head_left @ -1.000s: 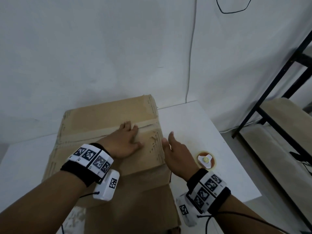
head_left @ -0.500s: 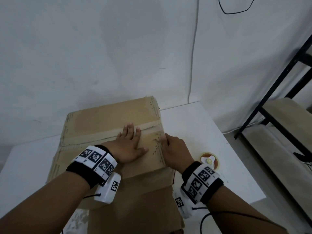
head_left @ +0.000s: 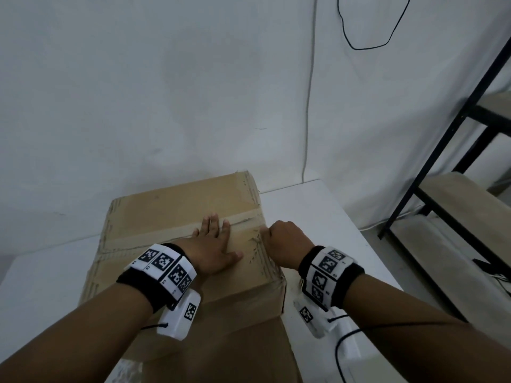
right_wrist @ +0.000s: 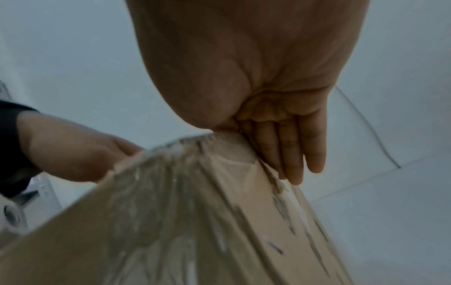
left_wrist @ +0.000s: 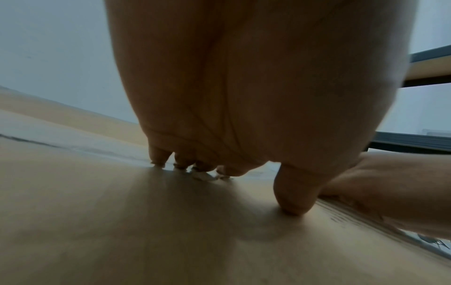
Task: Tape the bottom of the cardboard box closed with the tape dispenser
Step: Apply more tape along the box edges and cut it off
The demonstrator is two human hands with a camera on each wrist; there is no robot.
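Left grip (head_left: 214,248) lay flat, fingers straight, pressing cardboard box (head_left: 177,214) top on bench (head_left: 318,211). Right grip (head_left: 284,239) smoothed tape strip (right_wrist: 246,185) down side, fingers straight. I judged seam taped, nearly done. Dispenser not visible.

Right hand (head_left: 284,241) has moved onto the box (head_left: 177,205) edge.

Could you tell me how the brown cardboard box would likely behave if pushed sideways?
The brown cardboard box would probably slide, not tip: its base looks broad on the white table. Its panels seem stiff; the left hand lies flat without visibly denting them.
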